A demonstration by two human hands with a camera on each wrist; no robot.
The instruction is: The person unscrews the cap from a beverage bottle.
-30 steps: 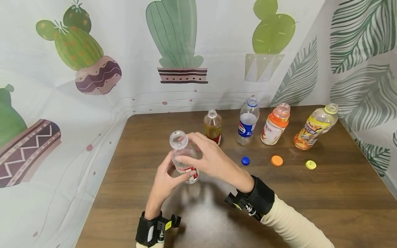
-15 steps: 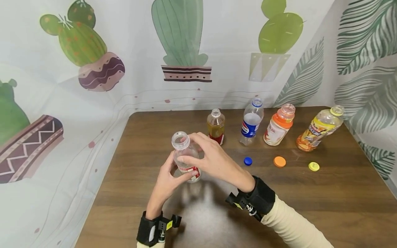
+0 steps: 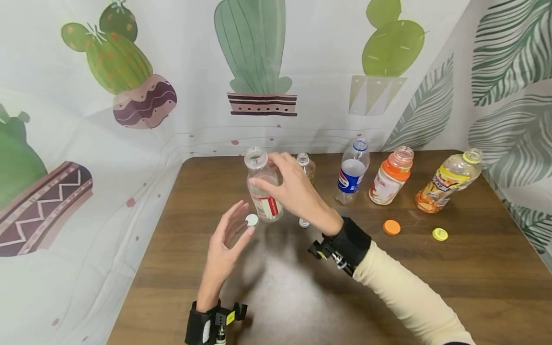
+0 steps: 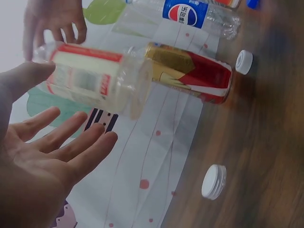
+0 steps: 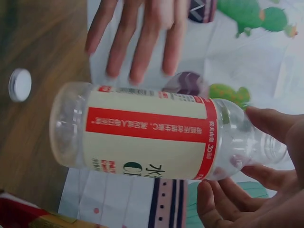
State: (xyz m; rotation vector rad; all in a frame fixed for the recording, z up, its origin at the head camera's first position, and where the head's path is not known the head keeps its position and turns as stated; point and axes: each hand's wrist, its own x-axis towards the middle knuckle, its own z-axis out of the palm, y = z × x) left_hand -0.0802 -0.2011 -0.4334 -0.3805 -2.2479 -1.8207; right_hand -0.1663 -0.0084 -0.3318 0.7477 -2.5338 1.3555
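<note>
My right hand (image 3: 295,189) grips a clear plastic bottle (image 3: 264,187) around its upper part, fingers and thumb curled on the shoulder below the uncapped neck. The bottle has a cream and red label (image 5: 147,133) and appears empty. In the left wrist view its base is held clear of the wooden tabletop. My left hand (image 3: 226,244) is off the bottle, fingers spread and holding nothing. A white cap (image 3: 252,220) lies on the table just beyond its fingertips. Both wrist views also show the loose cap (image 4: 213,182) (image 5: 20,85).
Behind my right hand stands a bottle of amber liquid (image 3: 304,160), a second white cap (image 3: 304,223) before it. Rightward stand a blue-labelled bottle (image 3: 351,172), an orange-white bottle (image 3: 390,177) and a yellow-labelled bottle (image 3: 448,182). An orange cap (image 3: 392,227) and yellow cap (image 3: 440,234) lie in front.
My left hand has let go of the bottle and drawn back slightly. My right hand has carried the bottle up and away, exposing the white cap; the blue cap is now hidden in the head view.
</note>
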